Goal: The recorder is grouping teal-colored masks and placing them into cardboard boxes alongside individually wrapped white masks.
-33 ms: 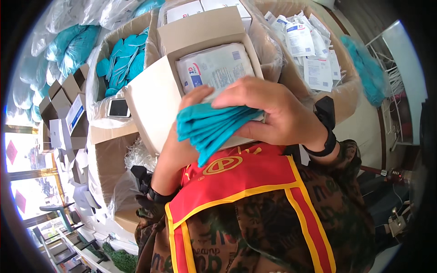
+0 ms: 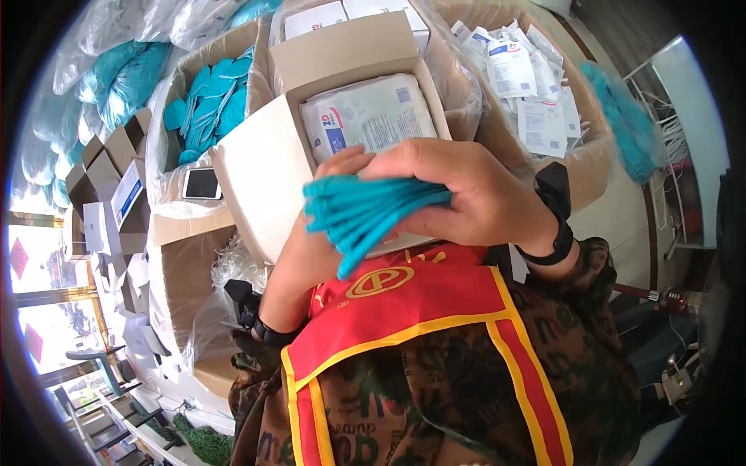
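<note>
A bundle of teal folded cloth pieces [image 2: 369, 213] is between my hands, just in front of an open carton. My right hand [image 2: 474, 190] is closed on its right end, thumb below and fingers over the top. My left hand [image 2: 303, 241] reaches up behind the bundle's left side. Its fingers curl at the far edge and are partly hidden by the cloth. The folded edges fan out toward my chest. Inside the open carton [image 2: 260, 167], a white printed plastic package [image 2: 369, 113] lies flat.
Left of the carton, a plastic-lined box [image 2: 260, 78] holds more teal pieces; a phone [image 2: 202, 184] rests at its near edge. On the right, another lined box [image 2: 594, 167] holds white printed packets [image 2: 517, 70]. Folded cartons [image 2: 116, 175] and bagged teal bundles [image 2: 128, 81] stand far left.
The teal pieces have shifted slightly in my hands, their edges now bunched narrower and a little blurred. Both hands stay in nearly the same place.
</note>
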`<state>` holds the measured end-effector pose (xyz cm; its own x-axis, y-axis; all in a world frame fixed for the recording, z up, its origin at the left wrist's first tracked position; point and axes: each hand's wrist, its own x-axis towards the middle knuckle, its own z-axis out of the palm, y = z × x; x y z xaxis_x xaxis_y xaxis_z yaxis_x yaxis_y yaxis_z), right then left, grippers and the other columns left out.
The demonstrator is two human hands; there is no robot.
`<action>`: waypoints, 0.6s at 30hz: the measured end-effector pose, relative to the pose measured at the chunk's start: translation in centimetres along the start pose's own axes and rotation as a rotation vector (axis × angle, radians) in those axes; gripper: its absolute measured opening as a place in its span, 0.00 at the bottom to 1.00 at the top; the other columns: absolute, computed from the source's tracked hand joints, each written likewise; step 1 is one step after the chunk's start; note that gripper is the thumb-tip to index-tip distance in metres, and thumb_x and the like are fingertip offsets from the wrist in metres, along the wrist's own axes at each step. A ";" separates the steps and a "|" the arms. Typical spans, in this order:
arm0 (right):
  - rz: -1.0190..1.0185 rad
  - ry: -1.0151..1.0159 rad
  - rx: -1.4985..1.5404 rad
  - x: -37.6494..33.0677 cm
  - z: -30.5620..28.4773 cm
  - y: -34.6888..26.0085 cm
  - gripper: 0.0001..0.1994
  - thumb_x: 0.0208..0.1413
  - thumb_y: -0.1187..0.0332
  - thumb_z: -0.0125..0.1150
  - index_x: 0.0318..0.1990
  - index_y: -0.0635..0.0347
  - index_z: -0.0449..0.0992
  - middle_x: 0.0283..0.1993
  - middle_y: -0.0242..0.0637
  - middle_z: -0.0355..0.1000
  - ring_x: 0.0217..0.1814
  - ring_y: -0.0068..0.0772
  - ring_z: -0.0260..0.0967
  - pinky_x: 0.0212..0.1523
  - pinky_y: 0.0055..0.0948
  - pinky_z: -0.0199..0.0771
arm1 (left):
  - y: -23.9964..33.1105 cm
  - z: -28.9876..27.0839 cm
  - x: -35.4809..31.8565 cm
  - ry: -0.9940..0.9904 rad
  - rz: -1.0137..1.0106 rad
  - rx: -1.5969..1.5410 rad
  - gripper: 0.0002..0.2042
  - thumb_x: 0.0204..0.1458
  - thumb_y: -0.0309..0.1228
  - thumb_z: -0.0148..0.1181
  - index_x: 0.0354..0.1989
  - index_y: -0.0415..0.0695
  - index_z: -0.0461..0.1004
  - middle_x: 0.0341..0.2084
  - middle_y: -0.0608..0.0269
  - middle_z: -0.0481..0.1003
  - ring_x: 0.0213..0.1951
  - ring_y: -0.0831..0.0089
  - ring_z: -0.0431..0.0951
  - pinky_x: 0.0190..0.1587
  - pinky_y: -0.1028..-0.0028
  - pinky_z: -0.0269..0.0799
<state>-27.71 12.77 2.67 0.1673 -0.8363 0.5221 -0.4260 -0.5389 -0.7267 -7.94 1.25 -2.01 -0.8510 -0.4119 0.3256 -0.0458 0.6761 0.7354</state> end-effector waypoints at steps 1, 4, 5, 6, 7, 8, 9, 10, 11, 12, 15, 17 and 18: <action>0.111 0.006 0.038 0.2 -0.2 -0.5 0.19 0.48 0.72 0.68 0.49 0.60 0.74 0.44 0.39 0.74 0.45 0.32 0.71 0.47 0.28 0.71 | -0.3 0.1 0.5 -0.072 0.193 0.134 0.23 0.42 0.29 0.71 0.50 0.42 0.75 0.54 0.52 0.70 0.52 0.61 0.73 0.52 0.68 0.69; 0.246 0.070 0.086 0.3 -1.5 -0.3 0.15 0.52 0.70 0.66 0.47 0.61 0.75 0.38 0.35 0.75 0.39 0.24 0.73 0.42 0.23 0.73 | 0.1 0.2 0.5 -0.077 0.014 -0.192 0.16 0.45 0.23 0.67 0.45 0.40 0.75 0.41 0.61 0.76 0.42 0.73 0.74 0.44 0.73 0.70; 0.269 0.134 0.100 0.3 -2.1 0.1 0.14 0.54 0.69 0.65 0.47 0.61 0.75 0.38 0.34 0.76 0.39 0.21 0.72 0.41 0.22 0.73 | 0.1 0.2 0.0 -0.047 -0.245 -0.458 0.14 0.46 0.21 0.66 0.43 0.40 0.75 0.35 0.65 0.77 0.38 0.77 0.74 0.41 0.76 0.69; 0.345 0.190 0.162 0.3 -2.7 0.3 0.15 0.54 0.70 0.65 0.48 0.63 0.75 0.41 0.32 0.76 0.41 0.19 0.72 0.44 0.22 0.73 | 0.1 0.0 0.1 -0.034 -0.292 -0.518 0.10 0.47 0.19 0.64 0.38 0.39 0.74 0.28 0.69 0.74 0.34 0.81 0.70 0.38 0.79 0.67; 0.346 0.190 0.159 0.3 -3.2 0.7 0.15 0.54 0.70 0.65 0.48 0.63 0.75 0.41 0.32 0.76 0.41 0.19 0.72 0.44 0.22 0.73 | -0.3 -0.2 0.1 -0.035 -0.291 -0.520 0.10 0.47 0.19 0.64 0.38 0.39 0.74 0.28 0.69 0.74 0.34 0.81 0.70 0.38 0.79 0.67; 0.386 0.250 0.280 0.3 -3.6 1.2 0.16 0.53 0.69 0.65 0.49 0.64 0.75 0.41 0.32 0.76 0.41 0.19 0.72 0.45 0.22 0.74 | -0.9 -0.5 -0.1 0.012 -0.303 -0.388 0.09 0.47 0.19 0.64 0.36 0.39 0.73 0.26 0.69 0.73 0.33 0.82 0.71 0.37 0.79 0.67; 0.424 0.310 0.401 0.2 -4.0 1.5 0.16 0.53 0.69 0.65 0.49 0.65 0.75 0.42 0.32 0.76 0.42 0.19 0.73 0.45 0.21 0.74 | -1.6 -0.9 -0.4 0.058 -0.314 -0.255 0.07 0.47 0.19 0.63 0.34 0.39 0.72 0.24 0.69 0.72 0.32 0.82 0.71 0.36 0.79 0.67; 0.467 0.320 0.478 0.2 -4.3 1.6 0.17 0.53 0.69 0.66 0.49 0.66 0.75 0.43 0.32 0.76 0.42 0.20 0.73 0.46 0.22 0.74 | -2.4 -1.4 -0.7 0.071 -0.357 -0.167 0.05 0.50 0.17 0.59 0.32 0.39 0.69 0.26 0.69 0.72 0.28 0.85 0.70 0.30 0.83 0.66; 0.468 0.322 0.474 0.1 -4.4 1.8 0.17 0.53 0.69 0.66 0.49 0.66 0.75 0.43 0.32 0.76 0.42 0.20 0.73 0.46 0.22 0.74 | -2.9 -2.0 -0.9 0.127 -0.378 -0.020 0.05 0.50 0.17 0.58 0.32 0.40 0.69 0.22 0.69 0.71 0.26 0.85 0.70 0.27 0.82 0.65; 0.486 0.317 0.496 -0.1 -4.2 2.3 0.17 0.53 0.69 0.66 0.50 0.66 0.75 0.43 0.32 0.76 0.42 0.20 0.73 0.46 0.22 0.74 | -3.6 -2.6 -1.1 0.141 -0.431 0.027 0.05 0.50 0.17 0.57 0.32 0.40 0.69 0.22 0.69 0.71 0.26 0.85 0.69 0.27 0.82 0.65; 0.492 0.325 0.472 -0.3 -3.6 3.4 0.18 0.53 0.69 0.66 0.50 0.65 0.75 0.43 0.33 0.76 0.42 0.21 0.73 0.46 0.22 0.75 | -5.3 -3.5 -1.8 0.157 -0.424 0.078 0.04 0.51 0.18 0.56 0.32 0.40 0.69 0.23 0.69 0.71 0.26 0.85 0.69 0.27 0.82 0.65; 0.478 0.323 0.432 0.0 -3.7 3.6 0.18 0.53 0.69 0.66 0.50 0.65 0.74 0.43 0.33 0.76 0.43 0.21 0.73 0.46 0.22 0.75 | -6.4 -3.9 -2.5 0.170 -0.375 0.085 0.04 0.51 0.18 0.56 0.32 0.40 0.70 0.23 0.69 0.71 0.26 0.85 0.69 0.28 0.82 0.65; 0.494 0.337 0.471 0.2 -4.0 3.6 0.18 0.53 0.69 0.65 0.51 0.64 0.74 0.44 0.33 0.76 0.43 0.22 0.73 0.47 0.23 0.74 | -7.1 -4.1 -2.9 0.239 -0.390 0.027 0.05 0.49 0.17 0.56 0.33 0.39 0.70 0.23 0.66 0.72 0.27 0.82 0.71 0.30 0.80 0.66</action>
<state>-32.76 11.08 2.00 -0.2572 -0.9562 0.1395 0.0559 -0.1588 -0.9857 -2.98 -4.82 -5.73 -0.6233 -0.7659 0.1577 -0.3551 0.4569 0.8156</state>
